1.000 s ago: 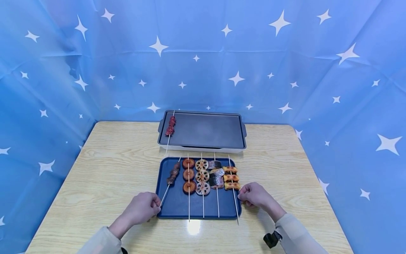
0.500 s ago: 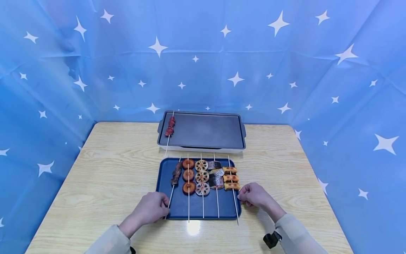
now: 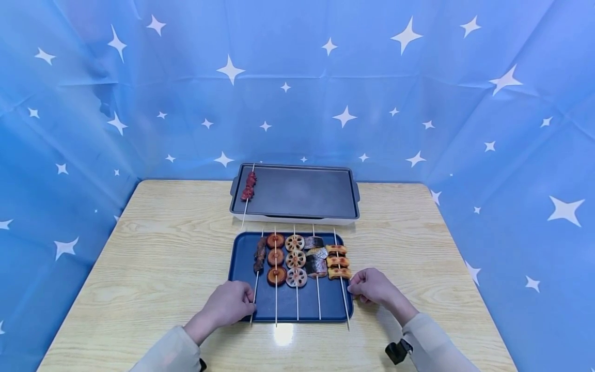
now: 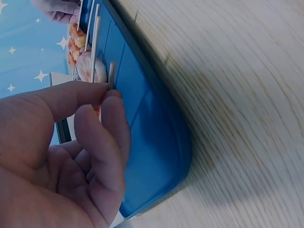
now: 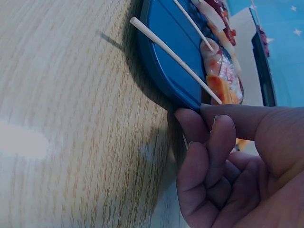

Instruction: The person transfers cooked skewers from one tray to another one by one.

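Observation:
My left hand [image 3: 232, 302] pinches the stick end of a dark meat skewer [image 3: 260, 256] between thumb and forefinger; in the left wrist view the stick's tip [image 4: 112, 73] pokes out past the fingers. That skewer lies at the left of a blue tray [image 3: 267, 305]. To its right are a mushroom-like skewer [image 3: 276, 276], a lotus root skewer [image 3: 296, 278], a fish skewer [image 3: 316, 264] and a yellow grilled skewer [image 3: 339, 261]. At the tray's right edge, my right hand [image 3: 374, 285] grips the rim [image 5: 164, 85], thumb above and forefinger below.
Behind the tray stands a griddle [image 3: 302, 191] with a dark flat plate. A red meat skewer [image 3: 248, 186] lies on its left end, the stick overhanging the front. The wooden table [image 3: 153, 248] is backed by a blue starry curtain [image 3: 297, 62].
My left hand has moved right along the tray's front, swinging the dark meat skewer's stick end rightward so it lies straighter, beside the mushroom-like one. My right hand has stayed on the rim.

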Motion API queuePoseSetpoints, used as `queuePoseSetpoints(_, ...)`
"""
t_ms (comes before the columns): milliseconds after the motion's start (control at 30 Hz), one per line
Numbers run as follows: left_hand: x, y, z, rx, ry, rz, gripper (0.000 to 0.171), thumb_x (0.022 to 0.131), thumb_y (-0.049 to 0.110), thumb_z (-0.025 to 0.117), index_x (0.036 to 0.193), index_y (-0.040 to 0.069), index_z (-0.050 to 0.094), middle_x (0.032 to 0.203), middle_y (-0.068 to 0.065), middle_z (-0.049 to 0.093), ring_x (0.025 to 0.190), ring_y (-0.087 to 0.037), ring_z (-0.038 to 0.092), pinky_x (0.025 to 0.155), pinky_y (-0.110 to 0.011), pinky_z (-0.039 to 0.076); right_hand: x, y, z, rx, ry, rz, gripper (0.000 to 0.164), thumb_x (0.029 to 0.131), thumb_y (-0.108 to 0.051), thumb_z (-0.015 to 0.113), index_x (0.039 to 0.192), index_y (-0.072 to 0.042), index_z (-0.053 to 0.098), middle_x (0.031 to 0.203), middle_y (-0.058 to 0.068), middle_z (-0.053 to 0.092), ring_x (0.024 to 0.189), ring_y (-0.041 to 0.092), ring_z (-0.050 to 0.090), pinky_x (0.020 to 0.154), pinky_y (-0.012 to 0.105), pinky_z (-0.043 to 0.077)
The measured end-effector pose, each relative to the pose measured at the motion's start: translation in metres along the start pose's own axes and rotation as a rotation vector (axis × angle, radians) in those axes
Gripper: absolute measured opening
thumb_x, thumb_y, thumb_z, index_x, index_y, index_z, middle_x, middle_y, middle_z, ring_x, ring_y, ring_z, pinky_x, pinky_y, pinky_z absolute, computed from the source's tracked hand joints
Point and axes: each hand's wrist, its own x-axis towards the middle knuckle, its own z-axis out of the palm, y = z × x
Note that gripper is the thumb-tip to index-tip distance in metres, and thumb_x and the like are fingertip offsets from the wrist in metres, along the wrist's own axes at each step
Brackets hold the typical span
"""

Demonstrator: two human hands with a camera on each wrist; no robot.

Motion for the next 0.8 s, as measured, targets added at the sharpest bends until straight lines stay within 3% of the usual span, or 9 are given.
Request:
queuePoseSetpoints(267,0.0027,0.0004,0.0038,0.083,0.017,0.005,0.019,0.076,0.019,0.074,0.069,0.017,0.057,0.059,0.009,0.053,0.054,-0.009,0.047,0.051,-0.025,0.035,-0.0003,-0.0008,0.0000,0.001,-0.002,0.004,0.005,0.087,-0.003,0.064,0.082,-0.001,0.065,0.070,0.004,0.062,0.055,0.012,0.050,0.052,0.025,0.044)
queuePoseSetpoints(800,0.0047,-0.0033,0.0054,0.092,0.025,0.048,0.011,0.079,0.017,0.069,0.071,0.018,0.062,0.064,0.008,0.056,0.058,-0.009,0.049,0.054,-0.026,0.040,0.0003,0.0001,0.0002,0.004,-0.003,-0.008,0.005,0.086,-0.003,0.065,0.082,0.000,0.065,0.070,0.005,0.063,0.055,0.012,0.051,0.052,0.025,0.045)
